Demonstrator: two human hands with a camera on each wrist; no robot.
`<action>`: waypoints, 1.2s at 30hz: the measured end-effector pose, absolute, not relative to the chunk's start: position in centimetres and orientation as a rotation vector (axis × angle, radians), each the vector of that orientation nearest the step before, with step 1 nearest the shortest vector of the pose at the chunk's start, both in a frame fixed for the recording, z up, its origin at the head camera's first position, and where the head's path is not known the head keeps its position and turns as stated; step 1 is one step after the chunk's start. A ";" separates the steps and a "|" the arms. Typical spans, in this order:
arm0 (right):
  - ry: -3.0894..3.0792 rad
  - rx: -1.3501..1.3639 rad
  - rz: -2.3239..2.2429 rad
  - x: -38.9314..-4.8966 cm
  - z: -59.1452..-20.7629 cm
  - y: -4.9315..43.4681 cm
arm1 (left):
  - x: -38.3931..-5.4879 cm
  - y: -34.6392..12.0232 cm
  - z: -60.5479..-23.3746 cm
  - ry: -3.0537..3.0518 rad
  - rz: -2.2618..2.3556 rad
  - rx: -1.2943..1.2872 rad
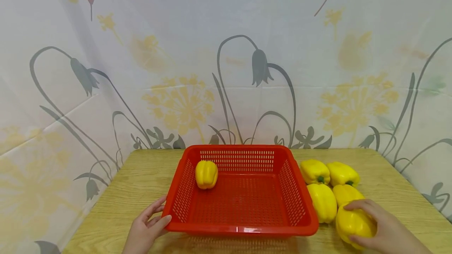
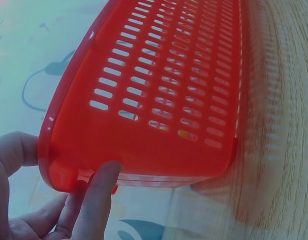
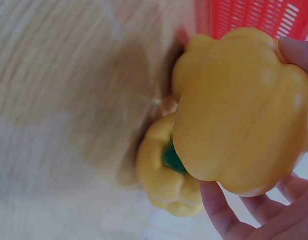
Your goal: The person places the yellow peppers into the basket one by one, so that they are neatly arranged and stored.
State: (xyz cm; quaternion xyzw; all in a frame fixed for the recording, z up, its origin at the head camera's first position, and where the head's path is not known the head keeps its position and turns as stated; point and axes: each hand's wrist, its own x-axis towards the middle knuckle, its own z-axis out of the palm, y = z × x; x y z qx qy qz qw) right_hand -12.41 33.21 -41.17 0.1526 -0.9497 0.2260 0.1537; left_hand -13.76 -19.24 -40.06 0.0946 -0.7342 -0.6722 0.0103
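Note:
A red plastic basket [image 1: 243, 229] with slotted walls stands on the table, one yellow bell pepper [image 1: 206, 174] inside at its back left. My left hand [image 1: 146, 222] holds the basket's front left corner, thumb on the rim and fingers against the outer wall. In the left wrist view the fingers [image 2: 96, 205] touch the outside of the basket [image 2: 159, 100]. To the right of the basket, my right hand [image 1: 381, 228] grips a yellow bell pepper [image 1: 354, 222] between thumb and fingers. The right wrist view shows that pepper [image 3: 239, 110] close up, partly covering others behind it.
Several more yellow bell peppers [image 1: 322, 203] lie close together beside the basket's right wall, some with green stems. The wood-grain table [image 1: 141, 175] meets a flower-patterned curtain [image 1: 243, 109] at its back edge.

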 end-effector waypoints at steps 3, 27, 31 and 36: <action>-2.636 0.502 0.598 -12.6 -40.9 33.2 | -13.7 -19.2 -40.0 -2.295 -2.092 0.298; -2.434 0.646 0.701 -14.0 -36.9 31.1 | -13.9 -19.3 -40.2 -2.280 -2.113 0.290; -2.453 0.630 0.732 -14.1 -36.4 30.7 | -13.9 -19.2 -40.2 -2.278 -2.113 0.289; -2.472 0.607 0.747 -14.4 -35.8 29.9 | -13.8 -19.4 -40.3 -2.274 -2.112 0.284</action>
